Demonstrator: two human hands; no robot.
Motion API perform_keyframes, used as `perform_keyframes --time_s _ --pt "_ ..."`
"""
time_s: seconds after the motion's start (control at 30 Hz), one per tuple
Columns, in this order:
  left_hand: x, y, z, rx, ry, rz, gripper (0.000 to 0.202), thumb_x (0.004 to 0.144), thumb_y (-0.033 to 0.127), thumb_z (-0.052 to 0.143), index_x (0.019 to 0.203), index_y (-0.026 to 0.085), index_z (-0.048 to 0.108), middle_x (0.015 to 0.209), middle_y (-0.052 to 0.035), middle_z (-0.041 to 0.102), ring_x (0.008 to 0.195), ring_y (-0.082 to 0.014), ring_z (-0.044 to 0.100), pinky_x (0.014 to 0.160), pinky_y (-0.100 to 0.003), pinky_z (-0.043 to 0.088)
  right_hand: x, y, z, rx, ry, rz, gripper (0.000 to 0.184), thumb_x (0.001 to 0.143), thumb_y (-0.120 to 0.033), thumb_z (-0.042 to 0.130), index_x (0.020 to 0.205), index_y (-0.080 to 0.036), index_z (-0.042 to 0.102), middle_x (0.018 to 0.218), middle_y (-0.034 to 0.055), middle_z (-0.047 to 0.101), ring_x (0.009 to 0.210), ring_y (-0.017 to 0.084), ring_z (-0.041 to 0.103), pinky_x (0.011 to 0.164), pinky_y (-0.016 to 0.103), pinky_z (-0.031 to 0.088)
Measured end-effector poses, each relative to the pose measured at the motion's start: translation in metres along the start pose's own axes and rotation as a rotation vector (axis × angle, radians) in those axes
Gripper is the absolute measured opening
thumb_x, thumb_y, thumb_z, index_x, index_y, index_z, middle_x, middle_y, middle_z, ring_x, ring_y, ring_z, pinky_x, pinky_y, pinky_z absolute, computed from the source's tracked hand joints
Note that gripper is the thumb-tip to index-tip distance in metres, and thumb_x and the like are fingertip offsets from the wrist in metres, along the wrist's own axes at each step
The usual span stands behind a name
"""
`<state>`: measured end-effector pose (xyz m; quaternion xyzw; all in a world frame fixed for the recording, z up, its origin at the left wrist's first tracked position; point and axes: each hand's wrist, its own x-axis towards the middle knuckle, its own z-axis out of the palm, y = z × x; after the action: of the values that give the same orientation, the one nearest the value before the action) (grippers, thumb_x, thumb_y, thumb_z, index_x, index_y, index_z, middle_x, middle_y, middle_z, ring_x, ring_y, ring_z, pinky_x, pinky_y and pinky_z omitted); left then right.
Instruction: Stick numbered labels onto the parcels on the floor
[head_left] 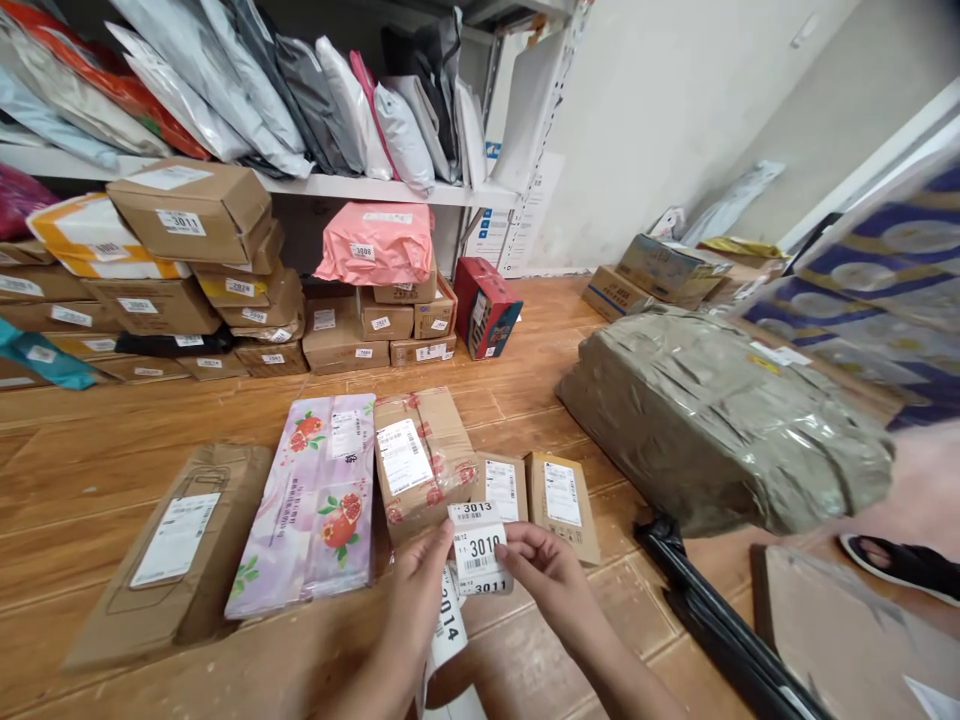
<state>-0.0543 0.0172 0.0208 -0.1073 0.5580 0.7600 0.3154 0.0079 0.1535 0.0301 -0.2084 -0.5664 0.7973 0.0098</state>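
My left hand and my right hand both pinch a strip of white number stickers reading 3013, 3010 and 3011, with more of the strip hanging down past my left wrist. Just beyond my hands, on the wooden floor, lie a taped cardboard box and two small brown boxes, each with a shipping label. To their left lie a floral pink parcel and a flat brown mailer.
A large tape-wrapped parcel lies at the right, with a black bar and a sandalled foot near it. Stacked numbered boxes, a pink bag and a red box stand under a shelf of poly mailers.
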Motion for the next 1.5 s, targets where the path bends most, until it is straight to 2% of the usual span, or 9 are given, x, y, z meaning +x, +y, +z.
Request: perform_keyframes --time_s 0.2,0.3,0.4,0.5,0.63,0.8,0.97,1.23,1.5 --pt "0.001 -0.002 0.000 0.016 -0.052 0.018 0.049 0.059 0.058 0.070 0.078 0.013 0.064 0.073 -0.0047 0.070 0.072 -0.0192 0.063 0.068 -0.027 0.048 0.001 -0.001 -0.001 -0.009 0.003 0.022 0.036 0.058 -0.045 0.080 0.076 -0.015 0.067 0.063 0.0020 0.068 0.060 0.011 0.059 0.059 0.021 0.046" --pt "0.002 -0.013 0.001 0.061 -0.039 0.103 0.043 0.061 0.053 0.072 0.072 0.019 0.046 0.054 0.0060 0.059 0.053 -0.0112 0.054 0.054 -0.021 0.041 0.001 -0.001 -0.002 -0.014 0.007 0.055 0.039 0.055 -0.045 0.081 0.074 -0.015 0.066 0.060 0.0005 0.065 0.057 0.010 0.057 0.057 0.021 0.044" --pt "-0.004 -0.022 0.005 0.081 0.034 0.196 0.050 0.061 0.045 0.074 0.070 0.023 0.030 0.053 0.0079 0.057 0.053 -0.0116 0.055 0.053 -0.020 0.038 0.001 -0.003 -0.004 -0.034 0.077 0.052 0.040 0.050 -0.045 0.083 0.068 -0.016 0.063 0.057 -0.0011 0.062 0.053 0.009 0.051 0.054 0.021 0.040" --pt "-0.014 -0.023 0.012 0.116 -0.003 0.204 0.039 0.069 0.040 0.067 0.083 0.023 0.035 0.073 -0.0010 0.069 0.070 -0.0175 0.063 0.067 -0.027 0.044 0.000 -0.007 -0.005 -0.075 0.096 0.042 0.039 0.047 -0.043 0.084 0.064 -0.016 0.062 0.056 -0.0009 0.061 0.054 0.010 0.049 0.055 0.022 0.038" --pt "-0.022 -0.019 0.015 0.189 -0.057 0.156 0.040 0.072 0.035 0.061 0.105 0.019 0.043 0.087 -0.0079 0.072 0.075 -0.0190 0.065 0.073 -0.029 0.046 -0.002 -0.006 -0.007 -0.180 0.024 0.059 0.038 0.051 -0.045 0.079 0.064 -0.016 0.059 0.055 -0.0006 0.058 0.054 0.011 0.047 0.055 0.024 0.036" --pt "-0.013 -0.032 0.004 0.315 -0.111 0.066 0.035 0.070 0.035 0.060 0.098 0.014 0.058 0.087 -0.0098 0.072 0.075 -0.0219 0.064 0.070 -0.031 0.046 -0.005 0.005 -0.010 -0.369 -0.055 0.106 0.033 0.060 -0.043 0.071 0.064 -0.016 0.054 0.051 -0.0040 0.047 0.048 0.008 0.037 0.049 0.023 0.026" --pt "-0.005 -0.042 -0.006 0.311 -0.192 0.021 0.040 0.071 0.042 0.061 0.097 0.012 0.060 0.089 -0.0109 0.071 0.080 -0.0236 0.064 0.075 -0.033 0.048 -0.007 0.006 -0.008 -0.423 -0.083 0.116 0.025 0.065 -0.039 0.063 0.069 -0.015 0.056 0.059 -0.0005 0.054 0.052 0.011 0.043 0.051 0.023 0.030" --pt "-0.007 -0.043 0.002 0.274 -0.034 0.060 0.043 0.070 0.051 0.061 0.089 0.013 0.065 0.067 -0.0046 0.065 0.060 -0.0158 0.055 0.057 -0.025 0.042 -0.007 0.002 -0.012 -0.438 -0.094 0.044 0.036 0.068 -0.052 0.064 0.071 -0.016 0.059 0.061 0.0028 0.059 0.059 0.015 0.053 0.057 0.026 0.041" --pt "0.007 -0.074 0.006 0.085 0.023 0.034 0.067 0.057 0.072 0.061 0.089 0.013 0.061 0.057 -0.0006 0.054 0.053 -0.0120 0.046 0.052 -0.023 0.037 0.005 0.004 -0.026 -0.409 -0.127 0.087 0.037 0.070 -0.054 0.066 0.080 -0.018 0.064 0.070 0.0051 0.066 0.068 0.020 0.061 0.065 0.029 0.050"
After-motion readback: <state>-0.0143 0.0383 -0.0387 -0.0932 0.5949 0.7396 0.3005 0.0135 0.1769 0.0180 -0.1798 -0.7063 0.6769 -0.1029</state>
